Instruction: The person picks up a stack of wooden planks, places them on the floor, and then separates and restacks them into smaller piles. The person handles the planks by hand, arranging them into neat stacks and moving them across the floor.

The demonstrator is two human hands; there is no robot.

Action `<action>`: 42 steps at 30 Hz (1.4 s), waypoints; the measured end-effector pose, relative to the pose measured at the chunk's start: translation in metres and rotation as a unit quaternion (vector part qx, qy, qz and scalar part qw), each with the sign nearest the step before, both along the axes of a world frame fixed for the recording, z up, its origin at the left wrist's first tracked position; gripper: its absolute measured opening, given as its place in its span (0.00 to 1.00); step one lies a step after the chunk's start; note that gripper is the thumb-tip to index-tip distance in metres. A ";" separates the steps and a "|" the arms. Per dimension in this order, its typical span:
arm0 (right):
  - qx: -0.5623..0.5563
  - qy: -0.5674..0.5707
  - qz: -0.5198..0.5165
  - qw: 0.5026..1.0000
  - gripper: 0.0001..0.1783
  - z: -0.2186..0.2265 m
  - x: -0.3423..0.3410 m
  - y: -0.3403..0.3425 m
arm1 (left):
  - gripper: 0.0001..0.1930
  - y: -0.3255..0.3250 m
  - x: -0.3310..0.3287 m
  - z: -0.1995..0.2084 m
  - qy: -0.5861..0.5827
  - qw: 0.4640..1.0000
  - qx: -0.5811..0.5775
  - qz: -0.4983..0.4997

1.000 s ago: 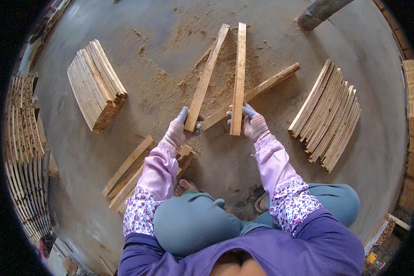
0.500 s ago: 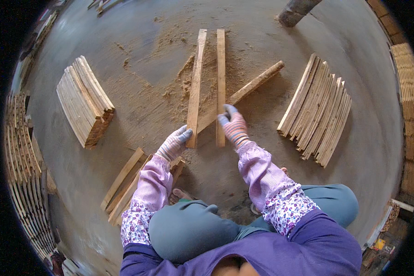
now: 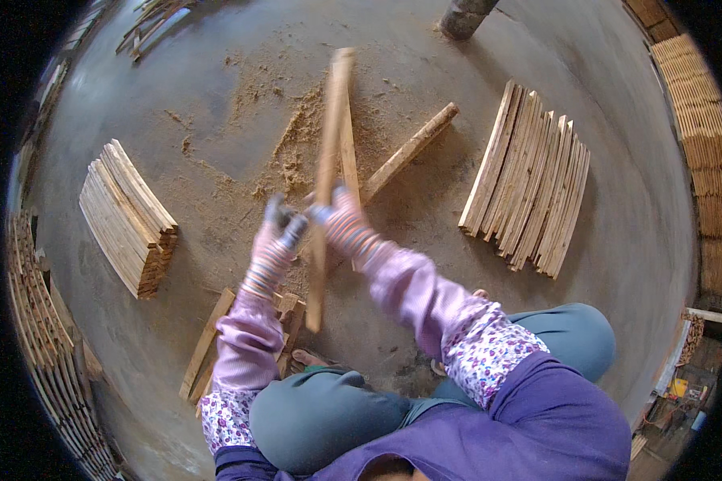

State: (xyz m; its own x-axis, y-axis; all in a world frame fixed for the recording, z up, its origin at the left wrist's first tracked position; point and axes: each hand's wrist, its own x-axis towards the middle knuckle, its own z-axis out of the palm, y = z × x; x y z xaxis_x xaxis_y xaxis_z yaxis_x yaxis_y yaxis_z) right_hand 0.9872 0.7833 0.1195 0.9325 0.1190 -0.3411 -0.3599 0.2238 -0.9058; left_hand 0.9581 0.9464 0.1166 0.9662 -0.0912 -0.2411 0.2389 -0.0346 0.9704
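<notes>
My right hand [image 3: 349, 223], in a striped glove, grips a long wooden slat [image 3: 329, 144] partway along its length. The slat is smeared by motion and slants up and away from me, its near end [image 3: 314, 317] close to my feet. Just left of it is my left hand [image 3: 273, 240], gloved too, its thumb and fingers apart with nothing seen in them. A second slat [image 3: 347, 148] lies partly hidden behind the held one. Beyond my right hand, a thicker wooden piece [image 3: 413, 152] lies aslant on the floor.
A neat stack of slats [image 3: 124, 224] stands on the left, and a wider row of slats [image 3: 525, 184] on the right. Loose wood pieces [image 3: 208, 345] lie by my left forearm. Sawdust [image 3: 293, 144] covers the middle floor. A round post [image 3: 464, 18] rises at the back.
One slat has swung across in front of the other and is now in my right hand. My left hand has let go of its slat, and its fingers have spread. The view has shifted slightly.
</notes>
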 end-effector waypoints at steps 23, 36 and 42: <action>-0.361 0.157 0.182 0.901 0.35 -0.063 -0.032 -0.055 | 0.39 0.171 -0.232 0.019 0.186 0.800 0.563 -0.095; -0.290 0.076 -0.316 0.900 0.30 -0.095 -0.037 -0.156 | 0.36 -0.057 -0.021 -0.088 -0.048 0.808 0.541 -0.227; -0.259 0.184 -0.284 0.905 0.37 -0.094 -0.051 -0.129 | 0.29 0.012 -0.054 -0.107 -0.021 0.882 0.450 -0.140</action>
